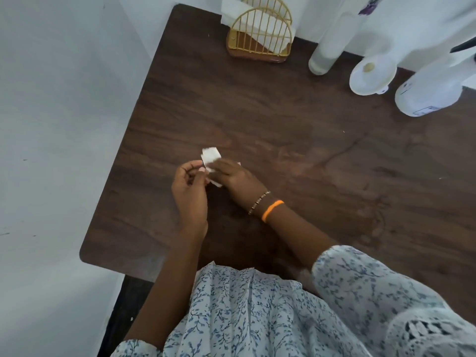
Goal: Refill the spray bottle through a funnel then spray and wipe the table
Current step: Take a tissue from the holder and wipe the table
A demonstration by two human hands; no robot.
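Folding is under way: a white paper napkin point(211, 164) is pinched between the left hand point(189, 191) and the right hand point(235, 177), both closed on it just above the wooden table point(283, 140), judged preparation for wiping. Far right, the spray bottle point(432, 91), funnel point(371, 76) and refill bottle point(331, 45) are parked clear.

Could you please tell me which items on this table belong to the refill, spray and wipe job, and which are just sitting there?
Part of the job:
spray bottle
funnel
clear bottle
folded napkin, held by left hand and right hand
table

Just sitting there:
gold napkin holder, although its remaining napkins may supply further wipes
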